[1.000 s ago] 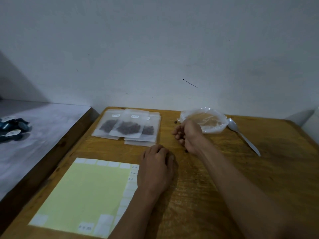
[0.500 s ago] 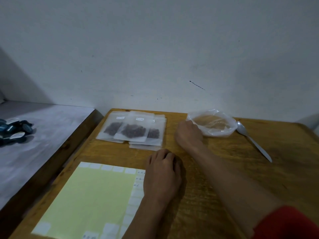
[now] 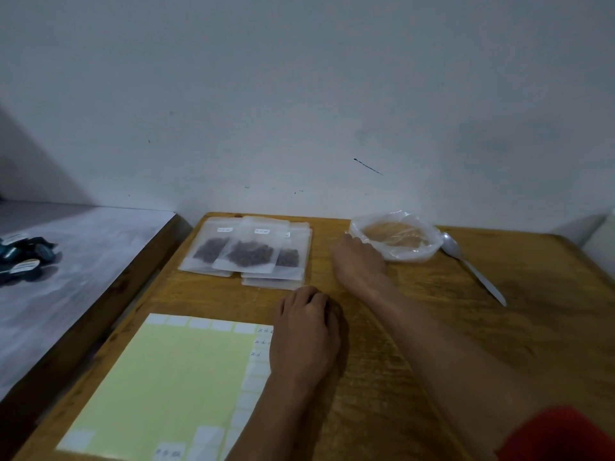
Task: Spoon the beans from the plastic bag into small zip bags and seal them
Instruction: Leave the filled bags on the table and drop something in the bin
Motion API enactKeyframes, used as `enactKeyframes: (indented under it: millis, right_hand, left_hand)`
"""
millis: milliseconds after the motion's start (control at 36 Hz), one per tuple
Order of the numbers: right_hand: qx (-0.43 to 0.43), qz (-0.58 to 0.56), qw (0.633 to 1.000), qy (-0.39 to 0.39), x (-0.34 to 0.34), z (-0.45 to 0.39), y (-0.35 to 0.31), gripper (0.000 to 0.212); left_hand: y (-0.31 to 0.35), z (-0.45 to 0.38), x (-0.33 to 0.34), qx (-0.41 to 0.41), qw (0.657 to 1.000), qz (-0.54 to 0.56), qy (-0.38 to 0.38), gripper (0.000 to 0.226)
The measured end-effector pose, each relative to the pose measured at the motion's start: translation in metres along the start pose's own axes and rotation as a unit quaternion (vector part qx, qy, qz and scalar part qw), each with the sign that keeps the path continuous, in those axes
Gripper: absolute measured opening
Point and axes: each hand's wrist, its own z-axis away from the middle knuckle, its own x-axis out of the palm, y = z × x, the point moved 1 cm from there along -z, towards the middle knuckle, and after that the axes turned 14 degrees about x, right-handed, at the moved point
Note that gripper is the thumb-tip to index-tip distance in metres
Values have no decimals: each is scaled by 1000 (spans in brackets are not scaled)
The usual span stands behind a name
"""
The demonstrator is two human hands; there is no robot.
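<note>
- Hiding its own fingertips, the right hand [image 3: 359, 261] lies knuckles-up on the wooden table [image 3: 499, 327] against the near-left edge of the plastic bag [image 3: 396, 239]; whether the fingers pinch the bag's rim or only touch it cannot be told
- Fingers of the left hand [image 3: 304, 331] are curled under, their tips out of sight against the table, with nothing seen in their hold
- That hand covers the right edge of a yellow label sheet [image 3: 166, 377], whose near corner is cut off by the frame
- What the plastic bag holds is hard to make out: a pale brown patch shows through the film
- Three small zip bags [image 3: 248, 252] with dark beans lie overlapped left of the right hand, apart from it, on top of more flat bags
- A spoon [image 3: 472, 266] lies just right of the plastic bag, untouched
- Dark packets [image 3: 23, 257] sit on the grey ledge at far left, partly cut off
</note>
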Motion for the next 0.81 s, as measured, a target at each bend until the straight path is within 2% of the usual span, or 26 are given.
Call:
enactKeyframes:
  millis: [56, 111, 139, 194, 250, 278, 333, 417, 444, 472, 500, 583, 611, 639, 694, 806]
  right_hand:
    - [2, -44, 999, -14, -5, 1, 3, 21]
    - [39, -189, 978, -73, -13, 4, 10, 27]
    - [79, -302, 942, -124, -17, 8, 17, 33]
    - [153, -507, 819, -222, -25, 19, 34, 35]
    - [195, -628, 698, -283, -32, 31, 52, 25]
    - [211, -664, 652, -299, -35, 35, 60, 21]
    - [238, -708, 588, -309, -39, 41, 70, 16]
    - [255, -742, 540, -306, -40, 43, 75, 17]
    - [257, -742, 542, -300, -40, 43, 75, 18]
    - [257, -728, 566, -289, -39, 42, 76, 18]
    - [253, -698, 612, -274, -39, 42, 76, 17]
    - [186, -479, 837, -188, -37, 44, 76, 14]
    - [142, -390, 896, -156, -36, 46, 76, 14]
    - [106, -324, 930, -140, -35, 47, 76, 13]
    - [72, -263, 950, -149, -32, 50, 76, 16]
    - [56, -223, 960, -157, -27, 53, 75, 20]
  left_hand:
    - [1, 0, -1, -1, 1000, 0, 0, 25]
    - [1, 0, -2, -3, 1000, 4, -1, 25]
    - [1, 0, -2, -4, 1000, 7, 0, 24]
    - [1, 0, -2, -3, 1000, 12, 4, 24]
    - [0, 0, -1, -2, 1000, 15, 1, 23]
    - [-1, 0, 0, -3, 1000, 18, -2, 22]
    - [-2, -1, 0, -3, 1000, 21, -6, 22]
    - [-2, -2, 0, -5, 1000, 23, -5, 20]
    - [-2, -2, -1, -6, 1000, 26, -5, 19]
    - [-3, -2, -1, -6, 1000, 27, -5, 19]
    - [-2, -2, -1, -5, 1000, 27, -5, 19]
    - [-3, -1, -1, -6, 1000, 24, -6, 21]
    - [-2, -1, -1, -7, 1000, 24, -7, 21]
    - [-2, -1, 0, -8, 1000, 24, -6, 21]
    - [-2, -2, 0, -7, 1000, 23, -4, 20]
    - [-2, -2, 0, -7, 1000, 25, 1, 18]
